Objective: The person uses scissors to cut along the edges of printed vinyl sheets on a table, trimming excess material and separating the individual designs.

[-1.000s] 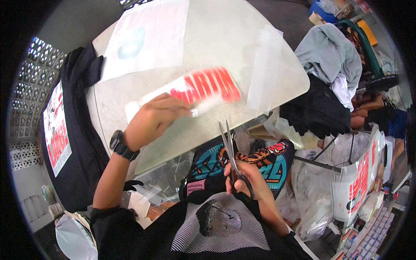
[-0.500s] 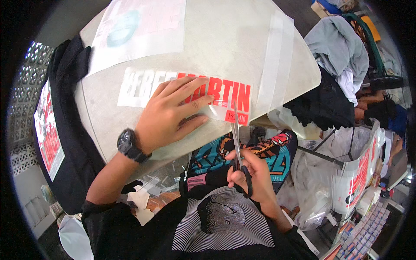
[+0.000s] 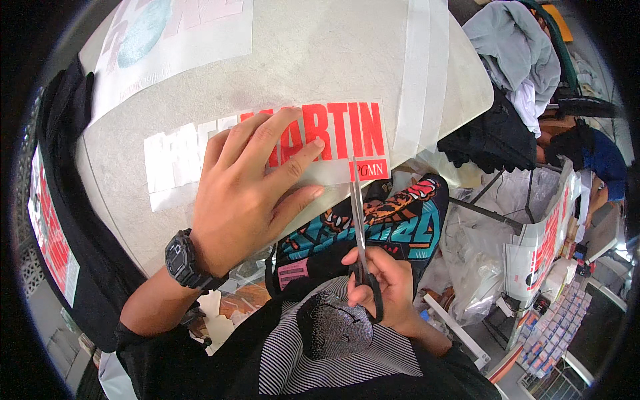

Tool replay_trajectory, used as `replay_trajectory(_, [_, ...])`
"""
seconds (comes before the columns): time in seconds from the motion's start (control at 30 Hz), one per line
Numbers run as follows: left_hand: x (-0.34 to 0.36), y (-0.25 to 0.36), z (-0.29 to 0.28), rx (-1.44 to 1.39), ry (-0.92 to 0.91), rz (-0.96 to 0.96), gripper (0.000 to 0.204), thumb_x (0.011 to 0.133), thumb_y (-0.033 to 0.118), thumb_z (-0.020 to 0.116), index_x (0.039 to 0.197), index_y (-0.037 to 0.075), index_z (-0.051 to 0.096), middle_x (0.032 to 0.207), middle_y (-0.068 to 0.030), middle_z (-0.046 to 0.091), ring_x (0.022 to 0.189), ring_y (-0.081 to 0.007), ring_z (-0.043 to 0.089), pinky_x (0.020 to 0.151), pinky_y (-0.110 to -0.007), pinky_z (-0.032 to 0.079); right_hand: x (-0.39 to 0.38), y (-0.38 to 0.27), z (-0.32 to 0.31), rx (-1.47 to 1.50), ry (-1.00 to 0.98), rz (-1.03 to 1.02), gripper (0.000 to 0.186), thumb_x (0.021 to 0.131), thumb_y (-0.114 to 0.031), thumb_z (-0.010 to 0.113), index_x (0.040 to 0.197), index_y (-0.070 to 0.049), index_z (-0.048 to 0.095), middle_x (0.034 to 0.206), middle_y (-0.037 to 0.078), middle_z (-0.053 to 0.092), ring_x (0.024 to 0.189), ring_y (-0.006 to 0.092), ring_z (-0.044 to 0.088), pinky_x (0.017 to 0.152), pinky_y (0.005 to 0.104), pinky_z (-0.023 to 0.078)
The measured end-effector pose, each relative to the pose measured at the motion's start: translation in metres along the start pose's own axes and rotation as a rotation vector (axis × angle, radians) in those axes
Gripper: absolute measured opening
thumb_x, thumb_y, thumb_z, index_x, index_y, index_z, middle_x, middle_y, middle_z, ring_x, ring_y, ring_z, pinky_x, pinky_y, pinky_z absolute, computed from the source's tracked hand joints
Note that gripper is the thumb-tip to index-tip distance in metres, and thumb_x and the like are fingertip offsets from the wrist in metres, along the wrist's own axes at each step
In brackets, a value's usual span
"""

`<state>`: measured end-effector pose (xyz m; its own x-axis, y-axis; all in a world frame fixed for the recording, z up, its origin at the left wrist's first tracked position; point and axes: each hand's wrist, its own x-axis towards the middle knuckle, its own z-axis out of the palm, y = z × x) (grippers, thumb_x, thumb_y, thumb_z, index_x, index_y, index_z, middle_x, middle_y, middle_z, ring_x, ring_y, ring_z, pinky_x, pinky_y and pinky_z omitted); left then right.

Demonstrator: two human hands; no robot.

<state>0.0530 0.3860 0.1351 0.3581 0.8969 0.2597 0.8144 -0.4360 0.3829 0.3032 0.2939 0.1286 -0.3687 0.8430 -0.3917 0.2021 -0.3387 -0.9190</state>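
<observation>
A strip of clear film (image 3: 347,130) printed with large white and red letters lies on the pale table, its right end reaching the near edge. My left hand (image 3: 247,163) rests flat across its middle with fingers spread, covering some of the letters. The fingers of my right hand (image 3: 393,290) are in the black handles of a pair of scissors (image 3: 360,233). Their metal blades point away from me, up over the table's edge. The tips overlap a small red rectangle (image 3: 373,169) at the film's lower right corner, near its left side.
A larger printed sheet (image 3: 200,47) lies at the table's far left. Black cloth (image 3: 87,220) with a printed sheet hangs along the left side. Grey and black garments (image 3: 510,47) are piled at the right. Clear plastic (image 3: 473,267) and a box of small packs (image 3: 557,327) sit lower right.
The view has shifted a little. The scissor tips have moved from the middle of the small red rectangle towards its left side. My left hand stays on the film.
</observation>
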Motion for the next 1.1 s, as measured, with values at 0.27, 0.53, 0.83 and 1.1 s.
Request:
replay_trajectory(0.27, [-0.0015,-0.0004,-0.0011,0.007,-0.011,-0.002,0.051,0.077,0.034,0.079,0.125,0.018,0.069,0.140,-0.0115,0.054,0.124,-0.0376,0.051,0.104,-0.049,0.040,0.0028,-0.0101,0.0039,-0.035,0.034,0.009,0.055,0.077,-0.026,0.089,0.115,-0.001,0.058,0.065,0.001,0.060,0.060,0.0027,0.057,0.056,0.0192,0.043])
replay_trajectory(0.53, [-0.0004,-0.0006,-0.0005,0.024,-0.005,0.007,0.051,0.077,0.035,0.079,0.125,0.018,0.070,0.140,-0.0110,0.055,0.124,-0.0376,0.051,0.104,-0.049,0.040,0.0040,-0.0074,0.0042,-0.112,0.038,-0.045,0.055,0.076,-0.027,0.089,0.114,-0.001,0.059,0.065,0.000,0.059,0.060,0.0030,0.058,0.055,0.0197,0.044])
replay_trajectory(0.83, [-0.0010,-0.0016,0.0001,0.016,-0.002,0.007,0.053,0.076,0.036,0.080,0.125,0.018,0.070,0.140,-0.0105,0.055,0.123,-0.0369,0.051,0.103,-0.048,0.041,0.0060,-0.0085,0.0066,-0.117,0.053,-0.034,0.054,0.078,-0.028,0.088,0.113,-0.001,0.058,0.062,0.000,0.059,0.058,0.0033,0.059,0.053,0.0198,0.044])
replay_trajectory(1.1, [-0.0011,-0.0015,0.0001,0.015,-0.009,0.007,0.052,0.076,0.035,0.080,0.124,0.018,0.071,0.141,-0.0108,0.055,0.124,-0.0368,0.051,0.103,-0.048,0.040,0.0060,-0.0073,0.0065,-0.146,0.049,-0.062,0.054,0.078,-0.027,0.088,0.114,-0.001,0.058,0.064,0.002,0.062,0.059,0.0024,0.059,0.053,0.0195,0.045])
